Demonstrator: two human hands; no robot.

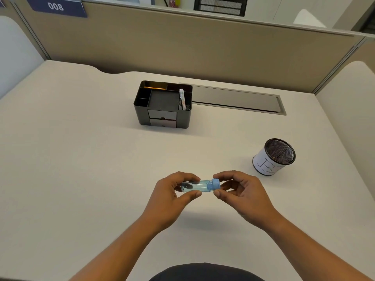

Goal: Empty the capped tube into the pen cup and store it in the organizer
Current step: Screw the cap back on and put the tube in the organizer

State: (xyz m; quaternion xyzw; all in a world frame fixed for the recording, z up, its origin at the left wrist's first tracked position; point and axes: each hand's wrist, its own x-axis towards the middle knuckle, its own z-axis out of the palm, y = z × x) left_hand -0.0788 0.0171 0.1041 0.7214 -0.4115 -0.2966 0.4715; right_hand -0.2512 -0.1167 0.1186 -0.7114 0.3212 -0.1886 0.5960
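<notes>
— How far along are we?

— Barely begun. On the bench the black organizer stands toward the far edge, the mesh pen cup nearer the right edge. I hold the tube level above the near middle: left hand grasping its body, right hand pinching the blue cap.

— Cap off?

— No, it's on, dark bits inside. Uncapping, emptying and storing all remain, I judge.

Grey cable-tray lid flush in desk; "008" sign on partition.
</notes>
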